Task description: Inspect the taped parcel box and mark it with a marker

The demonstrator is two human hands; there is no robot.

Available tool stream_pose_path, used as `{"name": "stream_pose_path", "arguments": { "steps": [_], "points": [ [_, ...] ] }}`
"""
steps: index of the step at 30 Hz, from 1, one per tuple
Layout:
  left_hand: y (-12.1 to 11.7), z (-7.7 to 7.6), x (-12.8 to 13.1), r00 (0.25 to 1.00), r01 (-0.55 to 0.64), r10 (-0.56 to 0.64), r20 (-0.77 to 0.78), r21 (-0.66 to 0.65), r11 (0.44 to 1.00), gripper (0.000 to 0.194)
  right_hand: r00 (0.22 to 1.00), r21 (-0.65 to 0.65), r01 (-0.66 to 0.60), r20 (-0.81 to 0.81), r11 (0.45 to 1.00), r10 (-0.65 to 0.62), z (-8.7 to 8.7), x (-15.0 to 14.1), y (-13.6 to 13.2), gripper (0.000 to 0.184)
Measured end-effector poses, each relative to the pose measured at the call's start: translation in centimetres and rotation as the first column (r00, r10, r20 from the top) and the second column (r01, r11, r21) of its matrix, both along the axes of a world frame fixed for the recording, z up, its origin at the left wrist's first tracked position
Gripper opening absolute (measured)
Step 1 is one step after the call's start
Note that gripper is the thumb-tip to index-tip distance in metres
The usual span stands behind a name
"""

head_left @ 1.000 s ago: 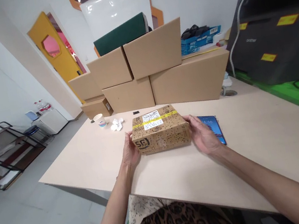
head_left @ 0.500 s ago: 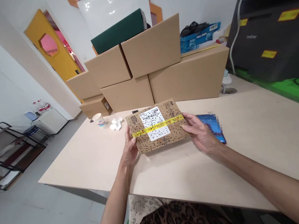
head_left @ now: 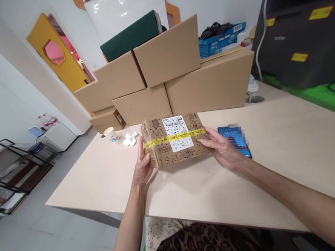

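Parcel [head_left: 174, 139], brown cardboard, yellow tape, white label

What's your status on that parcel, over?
Left hand and right hand grip the ends of the printed parcel, tilted label-up off the table. Phone just right of it. Nothing blocking.

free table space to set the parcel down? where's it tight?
Bare table right of the phone, toward the green mat. Also bare along the near edge and the left corner. Crowded at the back: paper cup, crumpled tissue and stacked cartons. Both hands hold the parcel.
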State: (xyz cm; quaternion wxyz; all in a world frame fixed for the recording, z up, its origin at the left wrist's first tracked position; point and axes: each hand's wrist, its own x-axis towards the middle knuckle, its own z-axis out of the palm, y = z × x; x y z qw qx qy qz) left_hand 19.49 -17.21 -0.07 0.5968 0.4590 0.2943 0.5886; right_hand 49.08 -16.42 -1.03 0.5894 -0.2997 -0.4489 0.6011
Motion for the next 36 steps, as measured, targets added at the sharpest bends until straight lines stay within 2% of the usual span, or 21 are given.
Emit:
{"name": "stream_pose_path", "arguments": {
  "steps": [2,6,8,10,14,17,19,23,26,29,33,36],
  "points": [
    [0.2,-0.2,0.0,0.998,-0.019,0.02,0.053,-0.025,1.0,0.096,1.0,-0.016,-0.006,0.029,1.0,0.006,-0.1,0.0,0.0,0.062],
    [0.8,-0.6,-0.1,0.986,-0.064,0.086,0.141,-0.152,0.986,0.078,0.997,-0.046,0.007,0.081,0.999,-0.003,0.0,0.3,-0.2,0.066],
    [0.9,-0.7,-0.2,0.984,-0.023,0.055,0.168,-0.187,0.982,0.078,0.996,-0.02,-0.001,0.094,1.0,0.003,0.4,0.6,-0.3,0.066],
    [0.8,-0.7,-0.3,0.984,0.033,-0.002,0.179,-0.169,0.985,0.082,0.995,0.039,-0.002,0.103,0.999,-0.002,0.8,0.8,-0.5,0.066],
    [0.5,-0.5,-0.3,0.987,0.081,-0.064,0.147,-0.114,0.99,0.082,0.992,0.146,0.014,0.123,0.989,-0.032,1.4,0.9,-0.7,0.065],
    [0.6,-0.8,-0.2,0.994,0.092,-0.086,0.066,-0.09,0.992,0.082,0.992,0.132,0.053,0.107,0.99,-0.067,1.5,0.8,-0.6,0.062],
    [0.7,-1.2,-0.2,0.997,0.068,-0.07,-0.041,-0.048,0.997,0.083,0.99,0.104,0.111,0.075,0.988,-0.119,1.3,0.8,-0.3,0.06],
    [0.8,-1.7,-0.1,0.951,-0.019,0.047,-0.306,0.095,0.995,0.077,0.978,0.031,0.203,0.05,0.979,-0.204,0.8,1.1,0.5,0.053],
    [0.5,-1.4,0.1,0.906,-0.059,0.116,-0.408,0.15,0.987,0.069,0.978,0.03,0.205,0.04,0.978,-0.206,0.7,1.5,0.9,0.049],
    [0.3,-1.0,0.4,0.866,-0.137,0.229,-0.444,0.23,0.963,0.059,0.981,0.047,0.19,0.021,0.981,-0.191,0.8,1.7,0.9,0.045],
    [0.6,-1.2,0.6,0.795,-0.316,0.424,-0.434,0.299,0.9,0.045,0.98,0.029,0.196,0.003,0.98,-0.197,1.0,1.4,0.6,0.045],
    [1.0,-1.6,0.6,0.723,-0.425,0.536,-0.436,0.331,0.843,0.047,0.978,0.059,0.2,0.047,0.978,-0.203,1.0,1.1,0.3,0.046]
  ]
}}
